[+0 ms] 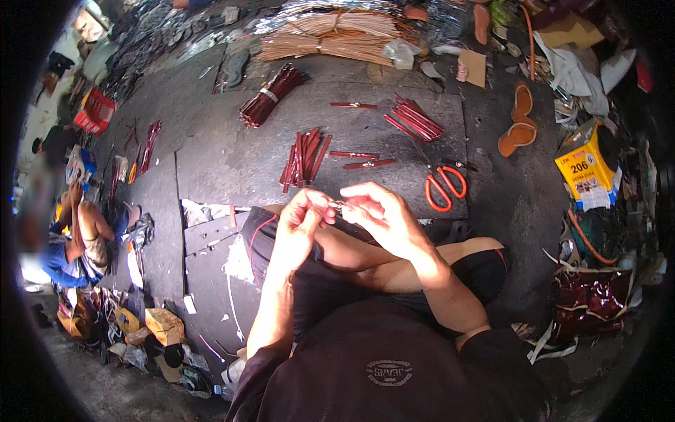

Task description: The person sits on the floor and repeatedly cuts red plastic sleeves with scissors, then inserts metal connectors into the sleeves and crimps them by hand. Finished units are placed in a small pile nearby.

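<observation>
grip: left hand (301, 214) and right hand (380, 211) pinch small metal piece (336, 205) together, fingertips closed
done: red strips (304, 159) beyond grip
left: bundle (271, 95) farther away, still tied
scissors (444, 186): right of grip, unused
</observation>
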Available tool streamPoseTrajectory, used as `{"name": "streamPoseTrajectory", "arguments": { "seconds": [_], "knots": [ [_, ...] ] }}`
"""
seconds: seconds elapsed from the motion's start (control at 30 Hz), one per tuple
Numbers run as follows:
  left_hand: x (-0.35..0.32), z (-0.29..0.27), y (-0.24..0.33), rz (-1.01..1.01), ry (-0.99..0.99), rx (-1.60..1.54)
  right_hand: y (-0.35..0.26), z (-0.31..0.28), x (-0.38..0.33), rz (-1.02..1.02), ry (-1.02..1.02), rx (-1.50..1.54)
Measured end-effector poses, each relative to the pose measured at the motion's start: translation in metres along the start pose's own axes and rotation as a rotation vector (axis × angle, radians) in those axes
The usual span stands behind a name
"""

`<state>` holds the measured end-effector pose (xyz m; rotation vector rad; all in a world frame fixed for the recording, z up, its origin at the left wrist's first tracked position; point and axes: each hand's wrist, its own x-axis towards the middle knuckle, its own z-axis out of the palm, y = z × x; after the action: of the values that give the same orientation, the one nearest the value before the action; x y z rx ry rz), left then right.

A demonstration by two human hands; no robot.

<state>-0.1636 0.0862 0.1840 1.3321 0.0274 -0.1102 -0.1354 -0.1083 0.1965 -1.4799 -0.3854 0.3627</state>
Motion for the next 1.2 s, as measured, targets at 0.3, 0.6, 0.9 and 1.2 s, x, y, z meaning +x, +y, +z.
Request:
{"name": "streamPoseTrajectory", "arguments": {
  "seconds": [0.3, 0.6, 0.9, 1.2],
  "knots": [
    [-0.004, 0.044, -0.032, -0.303, -0.069, -0.638, 0.012, -0.014, -0.033, -0.088, 0.226, -0.24],
    [-0.028, 0.036, -0.038, -0.592, -0.438, -0.781, -0.006, -0.035, -0.049, -0.152, -0.053, -0.204],
    [-0.025, 0.042, -0.032, -0.531, -0.408, -0.783, -0.013, -0.043, -0.045, -0.271, -0.047, -0.442],
    [-0.014, 0.043, -0.006, -0.373, -0.255, -0.218, -0.026, -0.045, -0.045, -0.306, -0.056, -0.633]
  ]
}}
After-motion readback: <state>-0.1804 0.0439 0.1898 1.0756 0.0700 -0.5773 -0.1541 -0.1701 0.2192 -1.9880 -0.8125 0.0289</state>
